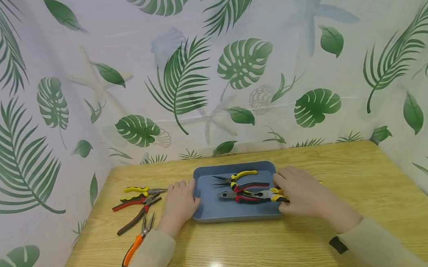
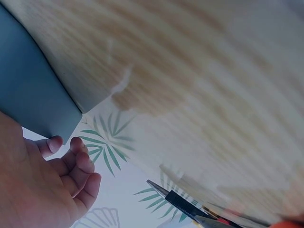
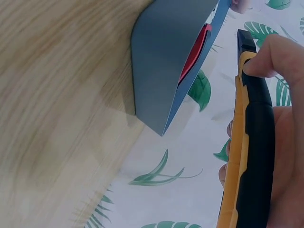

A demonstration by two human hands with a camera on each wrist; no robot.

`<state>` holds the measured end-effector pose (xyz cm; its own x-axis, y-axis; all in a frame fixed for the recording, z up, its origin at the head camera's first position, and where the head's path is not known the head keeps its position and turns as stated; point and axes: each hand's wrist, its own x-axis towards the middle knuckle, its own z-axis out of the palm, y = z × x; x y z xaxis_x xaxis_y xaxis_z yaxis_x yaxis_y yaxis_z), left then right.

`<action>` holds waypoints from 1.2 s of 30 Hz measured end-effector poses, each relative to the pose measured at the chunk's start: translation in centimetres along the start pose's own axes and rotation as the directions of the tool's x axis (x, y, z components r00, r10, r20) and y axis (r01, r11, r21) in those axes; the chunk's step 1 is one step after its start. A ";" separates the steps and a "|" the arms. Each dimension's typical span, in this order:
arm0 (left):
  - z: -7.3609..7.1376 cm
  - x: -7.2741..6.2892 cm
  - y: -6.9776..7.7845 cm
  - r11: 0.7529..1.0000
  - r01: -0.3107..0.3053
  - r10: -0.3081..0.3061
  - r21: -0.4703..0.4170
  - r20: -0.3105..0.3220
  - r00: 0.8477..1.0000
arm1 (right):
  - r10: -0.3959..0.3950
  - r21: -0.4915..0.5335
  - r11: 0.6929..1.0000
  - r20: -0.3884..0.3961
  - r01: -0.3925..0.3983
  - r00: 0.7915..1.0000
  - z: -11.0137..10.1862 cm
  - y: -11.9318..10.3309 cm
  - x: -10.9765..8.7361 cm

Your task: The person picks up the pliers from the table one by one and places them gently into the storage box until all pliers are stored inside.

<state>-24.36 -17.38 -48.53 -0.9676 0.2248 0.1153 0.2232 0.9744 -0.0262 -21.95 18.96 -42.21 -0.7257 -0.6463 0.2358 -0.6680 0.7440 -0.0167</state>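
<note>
My right hand (image 1: 300, 191) grips yellow-and-black handled pliers (image 3: 251, 142). Their metal head points left over the blue-grey tray (image 1: 211, 213), overlapping the tools inside in the head view. Thumb and fingers wrap round the handles in the right wrist view. Within the tray lie red-and-black handled pliers (image 1: 226, 195) and long-nose pliers (image 1: 222, 180) with a yellow handle. At the tray's left side is my left hand (image 1: 181, 203), its fingers loosely bent and the thumb side right at the wall. No tool shows in that hand (image 2: 52, 190) in the left wrist view.
Left of the tray, several more pliers lie on the wooden table (image 1: 243, 246): a yellow-handled pair (image 1: 138, 190), a red-handled pair (image 1: 141, 213) and an orange-handled pair (image 1: 134, 248). A leaf-patterned cloth (image 1: 211, 88) hangs behind the table and at both sides.
</note>
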 end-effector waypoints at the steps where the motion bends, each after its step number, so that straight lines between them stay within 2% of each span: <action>1: 0.0 0.0 0.0 1.000 0.000 0.000 0.001 0.001 1.000 | -0.004 -0.003 1.000 -0.002 0.004 1.000 0.0 -0.1 0.1; 13: 0.1 0.0 0.0 1.000 -0.009 0.009 0.018 -0.022 1.000 | -0.060 -0.010 0.998 -0.024 0.060 0.998 0.6 -0.8 1.3; 20: 0.2 0.1 0.0 1.000 0.006 -0.006 -0.003 0.008 1.000 | -0.063 0.019 0.998 -0.035 0.064 0.997 0.9 -1.3 1.8; 26: 0.2 0.2 0.0 1.000 0.006 -0.006 -0.004 0.009 1.000 | -0.091 0.001 0.996 -0.056 0.091 0.994 1.2 -1.4 2.3; 36: 0.1 0.0 0.0 1.000 0.011 -0.010 -0.010 0.025 1.000 | -0.082 0.006 0.997 0.011 0.082 0.997 2.0 -1.9 3.4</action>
<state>-24.41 -17.35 -48.66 -0.9725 0.2145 0.0903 0.2141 0.9767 -0.0150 -23.49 14.95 -43.32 -0.6705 -0.7066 0.2261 -0.7259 0.6878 -0.0034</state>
